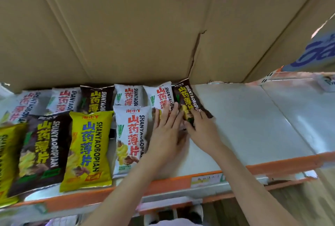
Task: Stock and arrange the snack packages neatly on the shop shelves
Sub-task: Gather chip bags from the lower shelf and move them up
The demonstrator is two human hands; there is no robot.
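We press our left hand [165,131], fingers flat and holding nothing, on the white crinkly foil snack packet with red lettering [159,99], probably to keep that row steady. Just right of it, our right hand [200,128] pins the dark brown foil packet with yellow lettering [188,99] at the row's end; whether those fingers curl round it we cannot tell. Rightward of both hands the grey metal shelf [253,117] lies bare to its orange front lip [272,167], giving room to slide.

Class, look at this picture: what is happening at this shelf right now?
A person is stocking snack packets on a grey metal shelf with an orange front edge. The right hand holds a dark brown snack packet at the end of the back row, while the left hand lies flat on a white packet beside it. The shelf further right is bare.
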